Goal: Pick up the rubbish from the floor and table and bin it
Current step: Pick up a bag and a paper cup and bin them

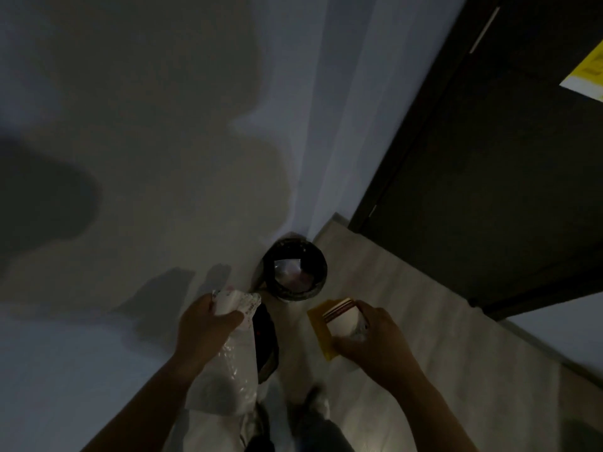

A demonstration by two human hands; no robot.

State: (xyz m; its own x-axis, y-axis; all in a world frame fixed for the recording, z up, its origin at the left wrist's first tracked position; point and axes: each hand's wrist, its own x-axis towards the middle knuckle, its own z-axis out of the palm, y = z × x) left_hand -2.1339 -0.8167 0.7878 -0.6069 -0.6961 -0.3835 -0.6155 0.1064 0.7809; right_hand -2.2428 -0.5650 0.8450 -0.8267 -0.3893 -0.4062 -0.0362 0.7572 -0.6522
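Observation:
A round black bin [294, 269] stands on the floor in the corner, with pale rubbish visible inside. My left hand [205, 326] grips a bundle of white wrappers and clear plastic [235, 350] that hangs down below the hand, just left of the bin. My right hand [375, 337] holds a stack of paper cups [344, 319] together with a yellow card or packet [321, 324], just below and to the right of the bin. A dark flat object [266, 340] lies or hangs between the two hands; I cannot tell what it is.
A pale wall [163, 125] fills the left and top. A dark door [489, 158] stands at the right, with a yellow sheet [587, 70] on it. Light wooden floor [408, 305] runs from the bin toward the lower right. My feet [313, 402] show at the bottom.

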